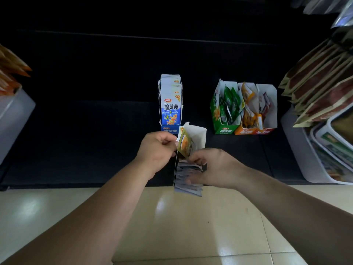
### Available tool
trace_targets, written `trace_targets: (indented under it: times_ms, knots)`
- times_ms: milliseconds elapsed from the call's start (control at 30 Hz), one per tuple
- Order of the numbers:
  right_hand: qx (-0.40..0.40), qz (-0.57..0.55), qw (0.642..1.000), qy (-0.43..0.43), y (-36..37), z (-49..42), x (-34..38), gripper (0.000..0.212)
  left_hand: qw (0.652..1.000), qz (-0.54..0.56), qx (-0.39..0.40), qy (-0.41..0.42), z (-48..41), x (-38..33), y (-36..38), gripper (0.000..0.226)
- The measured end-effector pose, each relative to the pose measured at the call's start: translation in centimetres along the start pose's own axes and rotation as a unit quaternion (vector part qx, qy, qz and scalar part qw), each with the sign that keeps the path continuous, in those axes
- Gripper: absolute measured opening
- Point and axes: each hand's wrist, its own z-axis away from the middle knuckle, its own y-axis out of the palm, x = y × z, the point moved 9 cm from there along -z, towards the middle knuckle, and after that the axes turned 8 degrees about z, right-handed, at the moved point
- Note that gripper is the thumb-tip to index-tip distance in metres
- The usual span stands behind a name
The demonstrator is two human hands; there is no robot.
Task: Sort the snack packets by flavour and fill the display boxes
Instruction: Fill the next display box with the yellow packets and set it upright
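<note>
The yellow-olive foil snack packet [185,145] stands half-raised at the far end of a white-lined cardboard display box [199,134], pinched at its upper left edge between the thumb and curled fingers of my left hand [155,150]. My right hand [215,167] grips the box from the right, fingers curled over a row of grey-dark packets [188,178] packed upright inside, with its fingertips touching the yellow packet's lower edge. The near end of the box juts past the front edge of the black shelf [95,140], above the pale tiled floor [172,226]. Just beyond it stands a blue display box [170,129], full of matching blue packets; well to the right, side by side, stand a green display box [216,111], an orange display box [245,131] and a red display box [267,131], each partly filled. Hazards, as I judge them: the box rests largely on one grip, so a tug on the odd packet may tip it and spill the grey row onto the floor; in this dim light the yellow packet may be misread and dropped into the wrong box.
</note>
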Motion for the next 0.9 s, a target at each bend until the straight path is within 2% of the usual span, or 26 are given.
trace_targets:
  times_ms: [167,233,367,633,900]
  knots:
    - [-0.05,-0.11,0.993,0.01,-1.3,-0.7,-0.9,0.025,1.0,-0.014,-0.011,0.019,-0.3,-0.3,-0.3,0.017]
    - [-0.083,-0.129,0.988,0.02,-2.1,-0.8,-1.4,0.006,1.0,-0.018,-0.005,0.022,-0.6,-0.7,0.0,0.014]
    - [-0.11,-0.193,0.973,0.059,-2.8,-0.7,-2.4,0.03,0.999,-0.001,-0.011,0.032,-0.8,-1.7,0.0,0.01]
    - [-0.149,-0.298,0.94,0.073,-4.1,-0.2,-2.7,0.026,0.993,0.111,-0.035,0.0,-0.5,-2.6,-0.7,0.01]
    - [-0.135,-0.338,0.928,0.076,-3.7,-0.4,-3.1,0.04,0.993,0.116,-0.032,-0.002,-0.3,-2.4,-0.3,0.008]
